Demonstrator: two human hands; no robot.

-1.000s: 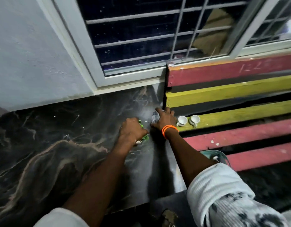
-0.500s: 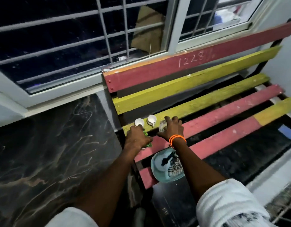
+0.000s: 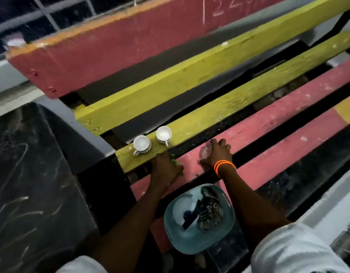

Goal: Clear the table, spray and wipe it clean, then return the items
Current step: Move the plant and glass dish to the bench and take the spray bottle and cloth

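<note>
Here both of your hands are down on the painted slat bench [image 3: 249, 123], on its pink seat slat, to the right of the dark marble table [image 3: 32, 194]. Your right hand [image 3: 217, 154], with the orange bracelets [image 3: 224, 167] at the wrist, covers a small clear glass [image 3: 204, 153]; the fingers curl over it and the glass sits on the pink slat under the palm. I see only a part of the glass, at the left edge of the hand, and it is blurred. Your left hand [image 3: 166, 168] is closed around a small green thing [image 3: 175, 163]. Only some green bits show at the right side of the fist, so I cannot tell what the thing is. The fist rests where the yellow slat and the pink slat meet.

Just beyond your left hand, two small white cups [image 3: 150, 140] stand upright on the yellow slat, side by side and a little apart, each one on its own saucer. Their handles point toward you.

Nearer to you, between your two forearms, a pale blue-green plate [image 3: 174, 233] lies on the front pink slat. On it there is a dark object and something patterned, too blurred to name. White sleeves [image 3: 288, 253] cover your upper arms at the bottom edge. Some chalk figures are written on the top red board of the bench back.
</note>
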